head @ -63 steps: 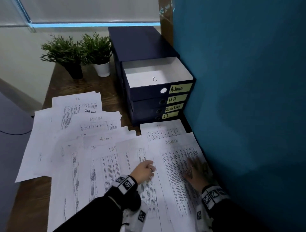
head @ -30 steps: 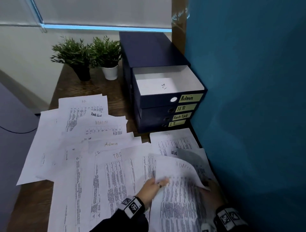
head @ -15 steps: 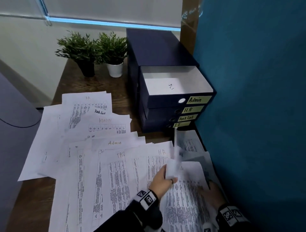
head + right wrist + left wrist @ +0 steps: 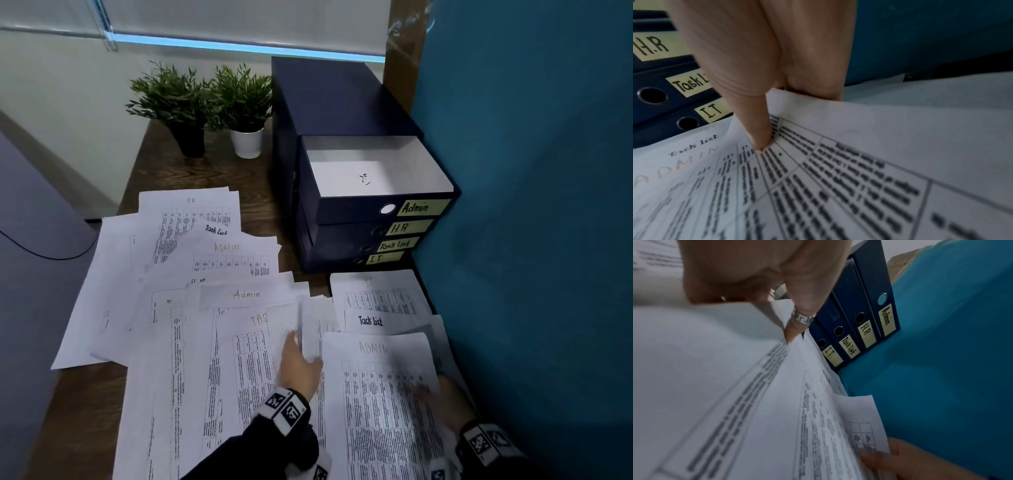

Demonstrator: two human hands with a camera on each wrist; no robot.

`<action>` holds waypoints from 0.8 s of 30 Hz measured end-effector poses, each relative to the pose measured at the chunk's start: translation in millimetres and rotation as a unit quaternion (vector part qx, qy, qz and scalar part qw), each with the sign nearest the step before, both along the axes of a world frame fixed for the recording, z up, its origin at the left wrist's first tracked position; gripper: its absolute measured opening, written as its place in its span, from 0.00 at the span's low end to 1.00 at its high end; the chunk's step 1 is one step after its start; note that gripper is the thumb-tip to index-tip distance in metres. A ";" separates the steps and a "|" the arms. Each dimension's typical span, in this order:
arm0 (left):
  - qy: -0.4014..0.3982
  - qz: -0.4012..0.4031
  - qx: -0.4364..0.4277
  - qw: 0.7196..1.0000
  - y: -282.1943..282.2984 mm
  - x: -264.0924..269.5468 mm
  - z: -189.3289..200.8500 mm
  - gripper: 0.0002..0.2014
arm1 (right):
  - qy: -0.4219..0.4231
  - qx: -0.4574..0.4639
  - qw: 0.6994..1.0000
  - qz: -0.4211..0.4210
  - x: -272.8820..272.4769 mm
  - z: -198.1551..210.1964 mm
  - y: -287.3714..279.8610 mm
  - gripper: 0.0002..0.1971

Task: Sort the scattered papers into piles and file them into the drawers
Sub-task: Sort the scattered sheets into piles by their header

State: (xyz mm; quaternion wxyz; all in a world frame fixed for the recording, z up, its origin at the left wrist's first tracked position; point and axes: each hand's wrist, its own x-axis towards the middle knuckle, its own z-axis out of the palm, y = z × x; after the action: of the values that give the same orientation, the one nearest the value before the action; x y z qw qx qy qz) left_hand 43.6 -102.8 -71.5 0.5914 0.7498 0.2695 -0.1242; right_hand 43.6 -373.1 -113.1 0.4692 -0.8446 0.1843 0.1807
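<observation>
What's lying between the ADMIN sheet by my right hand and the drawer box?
Head view: two sheets lie between the ADMIN sheet and the drawer box: a Task List sheet, then a table-printed sheet nearest the box.

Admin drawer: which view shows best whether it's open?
The head view: the Admin drawer is pulled out, its white inside visible from above with one small mark. The left wrist view shows only its front and label, sideways. The right wrist view doesn't show it; only the lower labels appear.
</observation>
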 end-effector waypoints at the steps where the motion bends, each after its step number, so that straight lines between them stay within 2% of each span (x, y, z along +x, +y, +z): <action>1: 0.001 -0.039 -0.004 0.999 -0.3 -1.8 4.8 0.27 | 0.003 -0.004 1.000 0.004 1.0 -1.2 -0.8 0.11; 5: -0.011 -0.201 -0.048 0.978 -2.9 -6.1 16.4 0.11 | 0.014 -0.036 0.999 0.030 5.6 -7.0 -2.9 0.13; 6: -0.014 -0.237 -0.006 0.971 -3.2 -6.5 17.3 0.11 | 0.014 -0.042 0.998 0.035 6.3 -8.3 -3.4 0.13; 7: -0.006 -0.251 0.074 0.965 -2.2 -6.0 15.6 0.14 | 0.013 -0.048 0.998 0.042 6.4 -8.0 -3.3 0.14; 9: 0.014 -0.207 0.225 0.952 2.7 -5.0 10.4 0.22 | 0.012 -0.057 0.997 0.049 6.6 -7.6 -3.2 0.14; 10: 0.013 -0.158 0.246 0.956 5.2 -5.5 9.4 0.24 | 0.013 -0.059 0.997 0.048 6.7 -7.7 -3.5 0.14; 13: -0.013 0.017 0.155 0.988 12.6 -6.1 11.4 0.23 | 0.020 -0.064 0.996 0.051 6.5 -7.6 -4.3 0.15; 15: -0.041 0.090 0.061 0.993 14.8 -7.6 10.4 0.22 | 0.023 -0.061 0.996 0.055 6.3 -6.9 -3.7 0.16; 17: -0.064 0.096 0.026 0.993 17.0 -11.1 7.3 0.21 | 0.018 -0.056 0.997 0.055 5.3 -4.3 -1.6 0.15; 20: -0.071 0.073 0.101 0.990 18.5 -16.8 2.6 0.20 | 0.007 -0.049 0.997 0.061 3.9 -0.7 1.1 0.14; 22: -0.099 0.061 0.139 0.984 21.5 -19.8 4.0 0.26 | 0.008 -0.045 0.997 0.060 3.4 0.4 1.8 0.13; 24: -0.138 0.004 0.143 0.980 23.3 -22.9 3.7 0.32 | 0.009 -0.042 0.998 0.051 3.4 -1.7 0.9 0.13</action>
State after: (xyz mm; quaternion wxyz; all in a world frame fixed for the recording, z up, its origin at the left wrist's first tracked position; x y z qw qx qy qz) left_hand 20.6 -79.6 -67.8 0.5103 0.8353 0.2034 0.0230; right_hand 47.0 -372.1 -114.8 0.4213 -0.8703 0.1525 0.2046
